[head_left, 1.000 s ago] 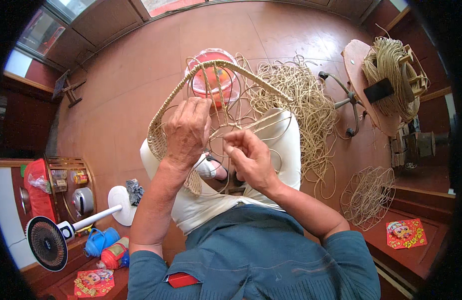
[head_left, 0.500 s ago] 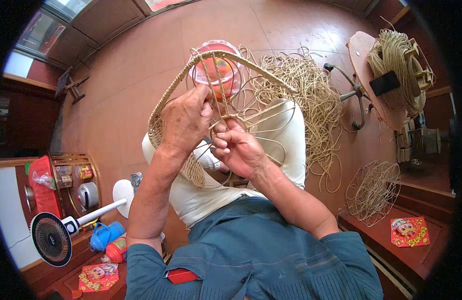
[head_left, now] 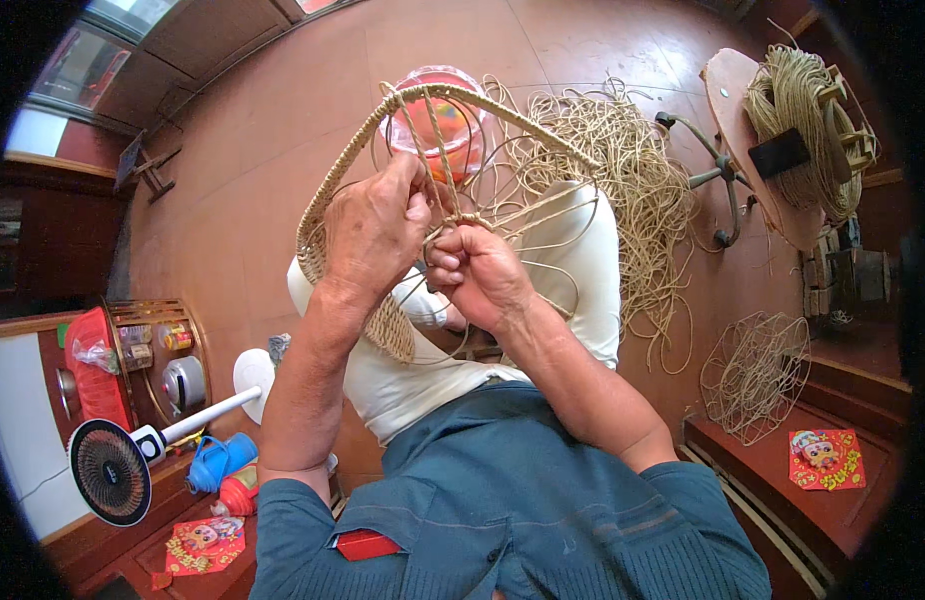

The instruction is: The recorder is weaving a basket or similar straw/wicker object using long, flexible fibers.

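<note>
A partly woven piece of tan cord [head_left: 528, 122] on a curved frame rests over my lap, its rim arching away from me. Twisted cord strands [head_left: 439, 140] run from the rim down to a small bound hub. My left hand [head_left: 376, 225] is closed in a pinch beside these strands, apparently on a cord end; its fingertips are partly hidden. Just below the hub, my right hand [head_left: 485, 278] has its fingers curled and its thumb pressed at the bound cord. Loose cord loops stick out to the right of the hub. Denser weaving [head_left: 389, 330] shows under my left wrist.
A large heap of loose cord [head_left: 613, 170] lies on the floor to the right. Beyond my knees stands a red tub [head_left: 448, 85] lined with clear plastic. A wheeled stand [head_left: 728, 165] and a wound cord bundle [head_left: 803, 95] are far right; a white fan [head_left: 110, 472] is at left.
My right fingers have curled in and turned more palm-down at the hub. My left hand stays in its pinch, slightly higher. The whole view has shifted a little.
</note>
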A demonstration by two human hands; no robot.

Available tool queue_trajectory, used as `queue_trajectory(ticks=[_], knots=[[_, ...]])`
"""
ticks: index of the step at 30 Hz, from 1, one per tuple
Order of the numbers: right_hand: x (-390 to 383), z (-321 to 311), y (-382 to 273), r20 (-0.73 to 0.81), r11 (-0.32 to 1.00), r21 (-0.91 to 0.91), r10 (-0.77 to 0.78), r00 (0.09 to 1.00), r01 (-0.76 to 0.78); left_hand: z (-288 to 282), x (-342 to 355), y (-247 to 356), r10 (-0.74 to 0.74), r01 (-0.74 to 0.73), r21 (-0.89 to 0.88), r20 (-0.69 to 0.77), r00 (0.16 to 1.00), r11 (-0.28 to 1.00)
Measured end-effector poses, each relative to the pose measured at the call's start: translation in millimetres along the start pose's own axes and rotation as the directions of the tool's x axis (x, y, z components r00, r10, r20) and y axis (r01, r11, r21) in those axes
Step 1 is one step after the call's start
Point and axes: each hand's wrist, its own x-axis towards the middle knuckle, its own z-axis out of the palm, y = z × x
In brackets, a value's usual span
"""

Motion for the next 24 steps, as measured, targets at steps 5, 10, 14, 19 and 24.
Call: queue_trajectory(ticks=[5, 10, 14, 19, 24], knots=[[3, 5, 3, 0.024, 0.985, -0.129, -0.115, 0.993, 0.117, 2, 0, 0, -0.011, 0.011, 0.0, -0.012, 1.0, 1.0], [4, 8, 1, 0.073, 0.948, -0.295, -0.1, 0.992, 0.118, 3, 0, 0, -0.025, 0.025, -0.04, 0.002, 1.0, 0.999], [-1, 10, 5, -0.057, 0.864, -0.494, -0.146, 0.988, 0.099, 2, 1, -1, -0.043, 0.045, -0.072, 0.024, 0.999, 0.996], [-17, 12, 14, -0.078, 0.503, -0.857, -0.342, 0.937, 0.112, 1, 2, -3, -0.016, 0.018, -0.121, 0.016, 1.0, 0.993], [-41, 6, 18, 0.373, -0.201, -0.927, -0.602, 0.706, 0.318, 4, 1, -3, -0.021, 0.023, -0.157, 0.017, 1.0, 0.987]])
